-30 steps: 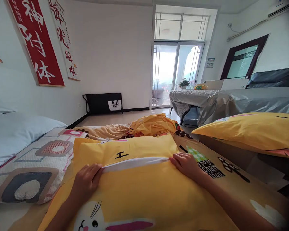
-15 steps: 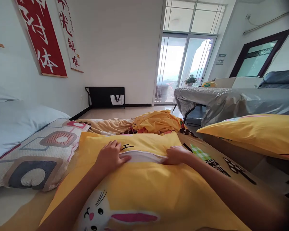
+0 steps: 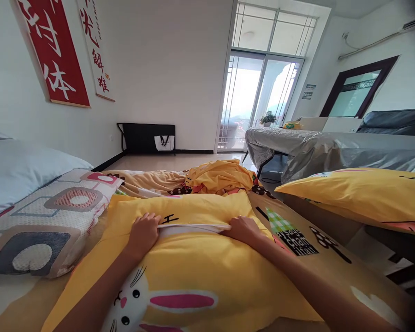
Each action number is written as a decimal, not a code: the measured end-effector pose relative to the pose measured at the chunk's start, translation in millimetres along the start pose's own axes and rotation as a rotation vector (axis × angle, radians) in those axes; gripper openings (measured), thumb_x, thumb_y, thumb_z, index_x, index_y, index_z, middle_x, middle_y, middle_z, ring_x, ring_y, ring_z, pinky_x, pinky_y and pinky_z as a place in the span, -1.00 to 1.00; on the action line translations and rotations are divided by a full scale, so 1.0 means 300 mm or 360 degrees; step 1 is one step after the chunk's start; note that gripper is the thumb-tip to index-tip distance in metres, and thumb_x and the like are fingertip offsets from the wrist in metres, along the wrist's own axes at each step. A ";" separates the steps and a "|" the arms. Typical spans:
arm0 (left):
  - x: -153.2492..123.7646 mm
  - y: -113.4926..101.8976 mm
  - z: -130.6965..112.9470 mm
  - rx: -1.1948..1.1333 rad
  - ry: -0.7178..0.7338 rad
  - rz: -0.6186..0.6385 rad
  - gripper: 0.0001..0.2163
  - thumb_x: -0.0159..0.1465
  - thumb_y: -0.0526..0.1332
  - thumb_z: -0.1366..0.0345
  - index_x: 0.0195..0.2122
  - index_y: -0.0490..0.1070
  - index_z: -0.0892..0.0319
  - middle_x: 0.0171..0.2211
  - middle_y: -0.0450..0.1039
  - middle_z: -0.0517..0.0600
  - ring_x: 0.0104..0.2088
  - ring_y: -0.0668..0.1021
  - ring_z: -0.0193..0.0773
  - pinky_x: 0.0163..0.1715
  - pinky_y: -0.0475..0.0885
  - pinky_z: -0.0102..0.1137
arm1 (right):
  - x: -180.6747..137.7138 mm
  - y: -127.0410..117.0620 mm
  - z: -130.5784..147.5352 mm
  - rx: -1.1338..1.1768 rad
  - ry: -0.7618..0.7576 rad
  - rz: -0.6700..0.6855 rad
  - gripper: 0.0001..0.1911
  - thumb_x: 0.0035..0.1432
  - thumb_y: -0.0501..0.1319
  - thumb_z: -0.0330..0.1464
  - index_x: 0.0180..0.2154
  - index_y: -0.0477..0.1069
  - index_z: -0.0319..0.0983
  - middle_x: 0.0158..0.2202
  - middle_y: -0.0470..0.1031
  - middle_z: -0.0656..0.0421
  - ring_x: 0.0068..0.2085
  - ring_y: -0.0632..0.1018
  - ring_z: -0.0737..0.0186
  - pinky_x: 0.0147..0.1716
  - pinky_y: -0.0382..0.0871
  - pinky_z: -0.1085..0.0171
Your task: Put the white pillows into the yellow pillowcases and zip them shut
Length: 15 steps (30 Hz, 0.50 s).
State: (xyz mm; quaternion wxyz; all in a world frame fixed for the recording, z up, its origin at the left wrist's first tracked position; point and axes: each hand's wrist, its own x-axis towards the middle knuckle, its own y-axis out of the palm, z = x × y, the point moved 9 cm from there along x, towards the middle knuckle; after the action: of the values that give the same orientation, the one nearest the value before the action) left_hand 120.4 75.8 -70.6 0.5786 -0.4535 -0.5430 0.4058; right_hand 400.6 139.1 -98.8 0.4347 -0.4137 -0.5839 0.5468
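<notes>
Head view: left hand (image 3: pixel 143 233) and right hand (image 3: pixel 244 229) on yellow pillow (image 3: pixel 200 272).

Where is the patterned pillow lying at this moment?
The patterned pillow lies at the left of the head view, beside the yellow pillow, below the white quilt.

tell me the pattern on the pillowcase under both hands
Yellow pillowcase with a white rabbit print, head view.

Hidden and cut off at the pillow

The left hand (image 3: pixel 143 232) fingertips are disappearing into the yellow pillowcase (image 3: pixel 207 272) opening; the bottom edge is cropping both forearms, and the wall banner (image 3: pixel 53 55) is running off the top.
</notes>
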 end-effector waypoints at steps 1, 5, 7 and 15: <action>-0.013 -0.001 0.004 -0.0063 0.0024 -0.0051 -0.79 0.22 -0.02 0.43 -0.34 0.41 0.17 -0.27 0.50 0.09 -0.18 0.50 -0.10 -0.21 0.30 -0.29 | -0.014 -0.005 -0.013 0.0001 0.0024 -0.0024 -0.41 0.03 0.10 0.14 -0.42 0.54 -0.25 -0.38 0.57 -0.09 -0.32 0.57 0.00 -0.37 0.33 0.20; -0.062 -0.012 0.046 -0.0279 -0.0028 -0.0295 -0.84 0.21 0.01 0.33 -0.48 0.31 0.13 -0.46 0.47 0.01 -0.39 0.50 -0.21 -0.39 0.26 -0.40 | -0.035 -0.058 -0.049 0.0133 -0.0018 -0.0057 -0.40 0.08 0.07 0.13 -0.46 0.51 -0.26 -0.41 0.55 -0.02 -0.37 0.53 0.09 -0.46 0.20 0.28; -0.091 -0.037 0.060 -0.0341 -0.0035 -0.0503 -0.79 0.19 0.01 0.32 -0.60 0.19 0.12 -0.60 0.38 -0.05 -0.53 0.44 -0.27 -0.47 0.21 -0.43 | -0.035 -0.075 -0.054 0.0284 -0.0141 0.0067 -0.42 0.10 0.06 0.11 -0.51 0.47 -0.25 -0.48 0.52 0.08 -0.44 0.49 0.18 -0.53 0.12 0.31; -0.264 -0.191 -0.111 -0.0217 0.0788 -0.1195 -0.69 0.18 -0.01 0.51 -0.69 0.04 0.15 -0.74 0.14 -0.17 -0.70 0.22 -0.43 -0.63 0.07 -0.47 | -0.133 -0.108 -0.031 -0.0196 -0.0107 0.0001 -0.63 0.11 0.16 -0.12 -0.40 0.53 -0.29 -0.37 0.55 -0.06 -0.30 0.54 0.00 -0.32 0.26 0.19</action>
State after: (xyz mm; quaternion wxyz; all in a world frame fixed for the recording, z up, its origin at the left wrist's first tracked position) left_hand 145.9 -18.1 -35.7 0.7670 -0.3457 -0.5405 0.0107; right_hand 420.6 101.5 -68.5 0.3884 -0.4212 -0.6307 0.5234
